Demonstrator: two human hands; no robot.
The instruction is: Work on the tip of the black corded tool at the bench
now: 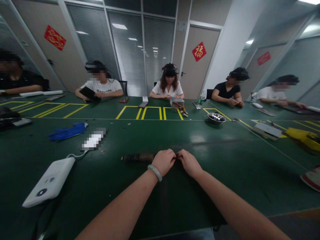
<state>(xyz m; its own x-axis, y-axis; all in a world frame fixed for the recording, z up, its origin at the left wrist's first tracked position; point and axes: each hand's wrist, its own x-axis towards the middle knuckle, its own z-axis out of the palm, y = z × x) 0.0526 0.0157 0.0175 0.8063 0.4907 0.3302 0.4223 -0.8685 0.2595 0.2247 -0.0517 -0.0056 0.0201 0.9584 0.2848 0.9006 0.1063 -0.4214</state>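
Note:
My left hand [163, 161], with a pale green bangle at the wrist, is curled closed on the green table [225, 156]. It grips the right end of a long dark bar-shaped object [138, 157] that lies flat and sticks out to the left. My right hand [188, 162] is also closed, its fingertips pinched against the left hand's fingers at the middle. What the right fingers hold is hidden.
A white power bank [48, 181] with a cable lies at the left, a blue glove [67, 131] beyond it. A metal bowl [216, 118] sits further back right, yellow items [303, 137] at the right edge. Several people work along the far side.

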